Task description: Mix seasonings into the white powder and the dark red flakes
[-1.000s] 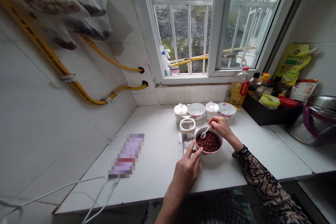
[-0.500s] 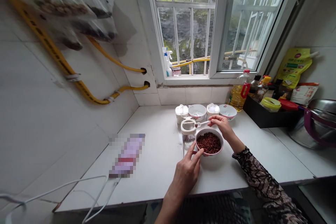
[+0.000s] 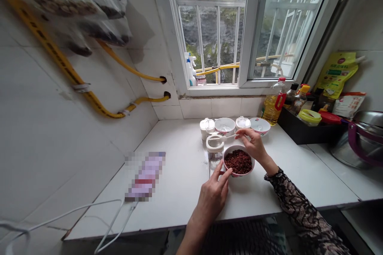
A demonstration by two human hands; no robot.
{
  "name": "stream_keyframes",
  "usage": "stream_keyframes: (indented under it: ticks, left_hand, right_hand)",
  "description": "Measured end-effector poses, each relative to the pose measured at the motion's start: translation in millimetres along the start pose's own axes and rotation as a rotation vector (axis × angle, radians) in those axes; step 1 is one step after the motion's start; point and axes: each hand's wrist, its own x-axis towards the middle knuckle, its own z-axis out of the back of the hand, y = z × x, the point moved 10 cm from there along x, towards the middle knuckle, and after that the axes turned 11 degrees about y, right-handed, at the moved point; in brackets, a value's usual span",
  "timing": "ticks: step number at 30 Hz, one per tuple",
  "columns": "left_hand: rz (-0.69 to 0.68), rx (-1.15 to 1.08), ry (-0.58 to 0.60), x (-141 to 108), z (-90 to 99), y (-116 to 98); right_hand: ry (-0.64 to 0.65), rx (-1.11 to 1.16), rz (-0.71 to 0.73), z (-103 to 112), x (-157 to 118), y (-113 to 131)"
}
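A small white spoon (image 3: pixel 229 137) is pinched by its handle in the fingers of my right hand (image 3: pixel 254 144). Its scoop end is over the mouth of a clear jar with a cream rim (image 3: pixel 214 143). Right of this jar stands a bowl (image 3: pixel 239 175) with a pinkish outside, filled with dark red-brown grains (image 3: pixel 238 161). My left hand (image 3: pixel 216 187) grips the near left side of the bowl, fingers at its rim. What the scoop holds, if anything, is too small to tell.
Behind are white lidded jars (image 3: pixel 207 126) and white bowls (image 3: pixel 260 126). An oil bottle (image 3: pixel 271 105), a black box (image 3: pixel 302 129) of condiments and a steel pot (image 3: pixel 347 147) stand right. A blurred purple item (image 3: pixel 145 177) and white cable (image 3: pixel 118 223) lie left.
The spoon's scoop end has moved slightly left and up, further over the jar's mouth. My right hand has shifted a little with it, while my left hand stays at the bowl.
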Motion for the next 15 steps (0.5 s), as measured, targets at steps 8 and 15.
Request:
stream_keyframes:
  ticks: [8, 15]
  left_hand:
    - [0.000, 0.004, 0.009, -1, -1.8, 1]
    - [0.001, -0.006, 0.019, -1, -1.6, 1]
  right_hand:
    - [0.254, 0.011, -0.190, -22, -4, -30]
    - [0.298, 0.246, -0.410, -36, -12, -53]
